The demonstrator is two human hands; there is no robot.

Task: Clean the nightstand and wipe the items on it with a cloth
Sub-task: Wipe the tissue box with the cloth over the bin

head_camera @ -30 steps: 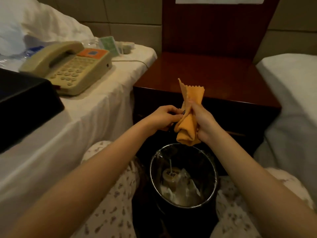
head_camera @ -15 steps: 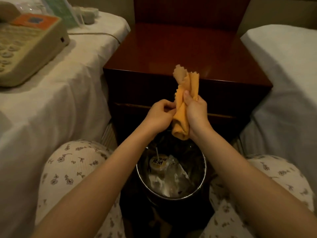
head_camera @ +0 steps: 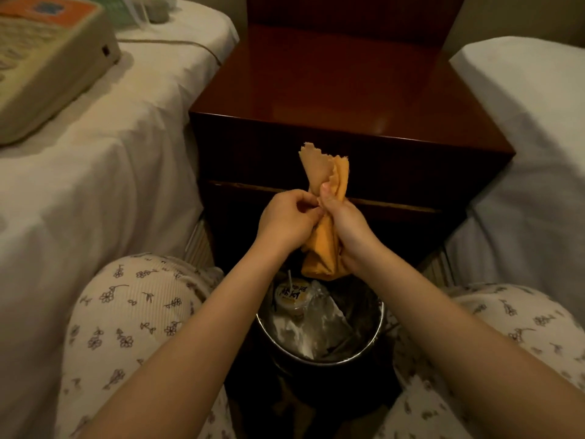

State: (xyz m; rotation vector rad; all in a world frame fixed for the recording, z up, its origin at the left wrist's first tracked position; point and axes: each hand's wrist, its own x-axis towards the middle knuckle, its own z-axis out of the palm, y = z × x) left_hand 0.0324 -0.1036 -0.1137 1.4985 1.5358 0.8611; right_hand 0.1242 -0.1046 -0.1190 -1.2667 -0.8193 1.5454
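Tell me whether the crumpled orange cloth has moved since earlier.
Yes: the cloth dropped slightly; its top now lies below the dark wooden nightstand's front edge.

A nightstand (head_camera: 348, 90) is standing in the middle, between two beds. The left bed (head_camera: 95, 191) is lying against its left side and the right bed (head_camera: 525, 128) against its right. A telephone (head_camera: 47, 58) is sitting on the left bed at the far left, with a cord (head_camera: 177, 44) trailing across the bed behind it, towards the nightstand. A bin (head_camera: 319, 362) is standing on the floor in front of the nightstand, between the person's left knee (head_camera: 133, 312) and right knee (head_camera: 506, 327). A cup (head_camera: 292, 299) is lying in the bin among litter. Above the bin, before the nightstand's front, the left hand (head_camera: 285, 217) and right hand (head_camera: 345, 223) are meeting side by side around a cloth (head_camera: 326, 242), which is sticking up above them and hanging below.
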